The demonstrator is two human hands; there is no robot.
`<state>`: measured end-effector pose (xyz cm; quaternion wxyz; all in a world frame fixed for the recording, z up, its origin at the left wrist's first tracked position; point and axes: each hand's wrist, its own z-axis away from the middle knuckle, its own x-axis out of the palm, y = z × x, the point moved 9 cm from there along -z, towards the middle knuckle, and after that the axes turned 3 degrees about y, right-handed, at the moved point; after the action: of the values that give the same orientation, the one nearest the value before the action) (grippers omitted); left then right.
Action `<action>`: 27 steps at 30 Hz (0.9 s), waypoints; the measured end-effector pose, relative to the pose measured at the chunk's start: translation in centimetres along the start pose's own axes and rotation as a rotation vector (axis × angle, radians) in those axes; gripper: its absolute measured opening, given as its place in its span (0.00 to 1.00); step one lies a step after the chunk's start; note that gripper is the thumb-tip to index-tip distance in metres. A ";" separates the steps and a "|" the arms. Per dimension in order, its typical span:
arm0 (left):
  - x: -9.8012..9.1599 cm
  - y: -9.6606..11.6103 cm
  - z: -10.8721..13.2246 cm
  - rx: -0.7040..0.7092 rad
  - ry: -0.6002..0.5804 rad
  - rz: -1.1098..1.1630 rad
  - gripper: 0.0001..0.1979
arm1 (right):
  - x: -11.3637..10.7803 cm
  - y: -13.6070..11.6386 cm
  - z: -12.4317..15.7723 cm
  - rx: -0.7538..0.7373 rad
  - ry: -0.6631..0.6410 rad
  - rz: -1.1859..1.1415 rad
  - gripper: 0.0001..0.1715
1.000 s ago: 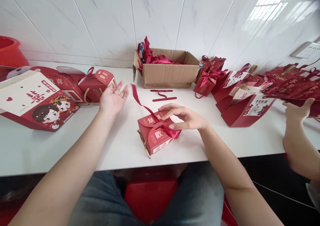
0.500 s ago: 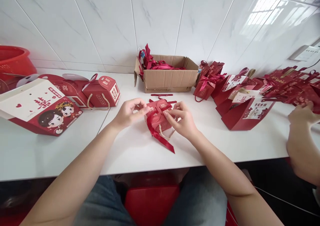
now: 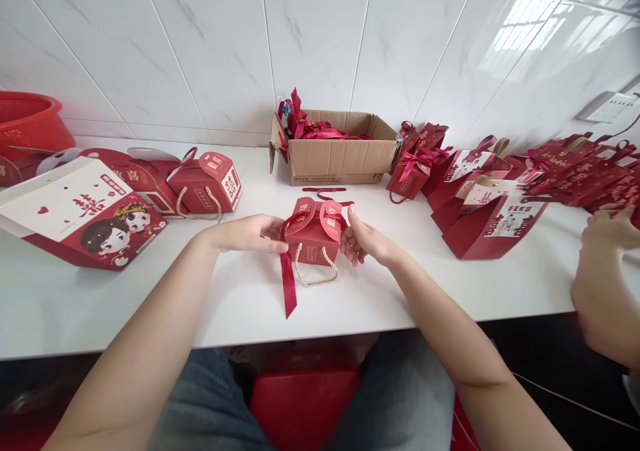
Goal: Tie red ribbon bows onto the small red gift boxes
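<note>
A small red gift box with printed characters and a twisted rope handle stands on the white table in front of me. A dark red ribbon runs across its top flaps; one end hangs down on the left side onto the table. My left hand grips the box's left side, thumb near the ribbon and the other fingers partly hidden behind. Against the right side lies my right hand, thumb raised by the top edge and fingers curled along the wall. Both hands hold the box between them.
Behind it stands a cardboard carton full of red ribbons, with loose ribbon strips in front. Red boxes and a red basket are at left. Several gift bags crowd the right, by another person's hand.
The box has turned so its rope-handled side faces me. My fingers have moved from the ribbon on top down to its two sides. The ribbon end now hangs at the left.
</note>
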<state>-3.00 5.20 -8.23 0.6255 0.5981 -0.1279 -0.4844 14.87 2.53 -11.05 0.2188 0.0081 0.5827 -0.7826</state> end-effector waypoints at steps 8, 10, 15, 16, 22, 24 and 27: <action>-2.8 -1.1 1.5 -0.112 0.096 0.021 0.10 | -2.0 0.2 -1.8 -0.116 0.275 -0.486 0.21; -3.7 -1.0 2.3 -0.110 0.132 0.135 0.11 | -2.9 -0.3 -1.4 -0.191 0.338 -0.515 0.17; -6.8 0.9 4.1 0.022 0.302 0.295 0.16 | -4.7 -2.2 -0.3 -0.412 0.448 -0.618 0.18; -7.4 1.5 4.5 0.043 0.323 0.278 0.17 | -4.9 -2.6 -0.2 -0.442 0.437 -0.634 0.18; -10.7 5.2 6.5 0.026 0.400 0.119 0.16 | -6.6 -5.8 0.9 -0.553 0.425 -0.593 0.18; -12.0 7.2 7.1 0.065 0.475 0.043 0.15 | -7.5 -7.4 1.8 -0.607 0.450 -0.546 0.18; -12.9 10.2 7.3 0.095 0.509 -0.057 0.12 | -8.2 -10.2 2.8 -0.680 0.467 -0.457 0.18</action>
<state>-10.21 8.57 7.90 0.5948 0.7328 0.0278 -0.3293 19.42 4.98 1.29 -0.1059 -0.0165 0.8264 -0.5528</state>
